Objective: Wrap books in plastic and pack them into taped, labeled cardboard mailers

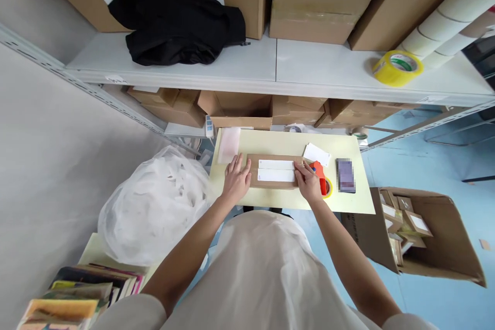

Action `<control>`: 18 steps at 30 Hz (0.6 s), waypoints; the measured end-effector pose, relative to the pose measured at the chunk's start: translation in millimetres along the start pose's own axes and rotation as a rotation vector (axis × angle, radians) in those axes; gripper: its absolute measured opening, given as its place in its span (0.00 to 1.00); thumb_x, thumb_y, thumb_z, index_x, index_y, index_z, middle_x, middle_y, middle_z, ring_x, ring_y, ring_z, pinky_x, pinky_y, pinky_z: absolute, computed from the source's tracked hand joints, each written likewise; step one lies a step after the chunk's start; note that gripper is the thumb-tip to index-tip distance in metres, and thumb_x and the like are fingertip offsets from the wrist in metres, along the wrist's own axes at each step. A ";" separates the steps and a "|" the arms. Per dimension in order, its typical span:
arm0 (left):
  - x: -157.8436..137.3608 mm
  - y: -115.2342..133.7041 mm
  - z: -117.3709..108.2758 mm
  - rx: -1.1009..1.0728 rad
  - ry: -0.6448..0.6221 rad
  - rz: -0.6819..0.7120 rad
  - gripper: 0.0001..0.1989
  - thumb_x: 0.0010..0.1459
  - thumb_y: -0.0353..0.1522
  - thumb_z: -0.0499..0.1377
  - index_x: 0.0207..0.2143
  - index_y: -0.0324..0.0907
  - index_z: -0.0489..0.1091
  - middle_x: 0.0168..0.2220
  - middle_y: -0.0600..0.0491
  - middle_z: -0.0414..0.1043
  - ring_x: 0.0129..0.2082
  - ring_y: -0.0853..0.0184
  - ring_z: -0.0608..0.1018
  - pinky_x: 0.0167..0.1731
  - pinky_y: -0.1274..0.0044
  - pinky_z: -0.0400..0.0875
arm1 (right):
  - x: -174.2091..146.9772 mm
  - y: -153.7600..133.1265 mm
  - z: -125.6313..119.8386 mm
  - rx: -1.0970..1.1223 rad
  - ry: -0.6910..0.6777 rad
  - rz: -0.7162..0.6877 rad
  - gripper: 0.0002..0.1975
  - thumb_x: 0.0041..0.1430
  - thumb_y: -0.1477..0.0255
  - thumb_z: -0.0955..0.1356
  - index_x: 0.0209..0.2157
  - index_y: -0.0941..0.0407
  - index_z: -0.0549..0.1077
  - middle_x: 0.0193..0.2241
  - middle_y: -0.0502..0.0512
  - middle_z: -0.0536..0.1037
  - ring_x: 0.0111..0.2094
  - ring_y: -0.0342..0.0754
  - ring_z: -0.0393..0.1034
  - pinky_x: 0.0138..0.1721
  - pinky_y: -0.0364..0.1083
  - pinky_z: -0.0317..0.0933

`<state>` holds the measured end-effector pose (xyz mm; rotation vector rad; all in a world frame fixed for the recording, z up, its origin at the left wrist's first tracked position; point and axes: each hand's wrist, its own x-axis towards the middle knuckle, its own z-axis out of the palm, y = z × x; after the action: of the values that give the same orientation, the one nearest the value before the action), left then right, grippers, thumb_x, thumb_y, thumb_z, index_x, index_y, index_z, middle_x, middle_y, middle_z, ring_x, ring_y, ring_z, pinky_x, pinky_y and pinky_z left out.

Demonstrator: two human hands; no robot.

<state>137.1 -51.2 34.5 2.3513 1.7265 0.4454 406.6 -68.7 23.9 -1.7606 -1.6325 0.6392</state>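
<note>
A small brown cardboard box (253, 183) lies across the table in front of me, with a white label (276, 170) on its top, split by a line along its length. My left hand (236, 181) rests against the box's left end, fingers stretched out and apart. At the other end, my right hand (308, 181) has its fingers closed together at the label's right edge. A red tape dispenser (319, 174) with a roll of clear yellowish tape (328, 188) lies just right of that hand, partly hidden by it.
The pale yellow table (278, 142) also bears a pinkish sheet (229, 145), white label papers (316, 154) and a phone (345, 175). An open carton (444, 232) of small boxes stands right. A white plastic bag (154, 206) bulges left. A shelf (255, 64) spans behind.
</note>
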 end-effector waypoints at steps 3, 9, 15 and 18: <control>4.8 16.7 -4.6 0.030 -0.063 0.138 0.27 0.61 0.36 0.49 0.62 0.37 0.56 0.66 0.39 0.47 0.66 0.50 0.49 0.61 0.55 0.46 | -1.7 -1.6 5.7 0.026 0.037 0.028 0.21 0.62 0.63 0.59 0.51 0.55 0.73 0.56 0.60 0.69 0.62 0.55 0.56 0.59 0.56 0.57; 18.1 47.6 7.2 0.006 -0.202 0.273 0.37 0.58 0.44 0.53 0.65 0.37 0.48 0.66 0.39 0.45 0.66 0.49 0.48 0.62 0.55 0.38 | -4.4 -4.0 11.5 0.099 -0.051 0.020 0.25 0.63 0.62 0.57 0.59 0.53 0.64 0.61 0.59 0.62 0.66 0.53 0.46 0.62 0.56 0.49; 20.1 52.1 11.9 0.048 -0.208 0.255 0.38 0.58 0.46 0.53 0.65 0.38 0.48 0.66 0.37 0.45 0.66 0.48 0.50 0.61 0.54 0.38 | -27.1 54.7 1.5 0.161 0.028 0.212 0.34 0.62 0.56 0.56 0.65 0.57 0.47 0.63 0.66 0.55 0.60 0.57 0.57 0.55 0.58 0.59; 20.8 52.8 11.1 0.069 -0.218 0.254 0.40 0.57 0.49 0.52 0.65 0.36 0.48 0.66 0.36 0.45 0.66 0.48 0.50 0.61 0.55 0.38 | -39.8 98.6 -2.2 0.009 0.085 0.382 0.31 0.60 0.53 0.56 0.56 0.60 0.63 0.54 0.70 0.67 0.58 0.63 0.58 0.50 0.63 0.61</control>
<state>194.0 -47.1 44.0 2.5701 1.3760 0.1589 470.7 -110.3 -50.1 -2.0836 -1.2433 0.7286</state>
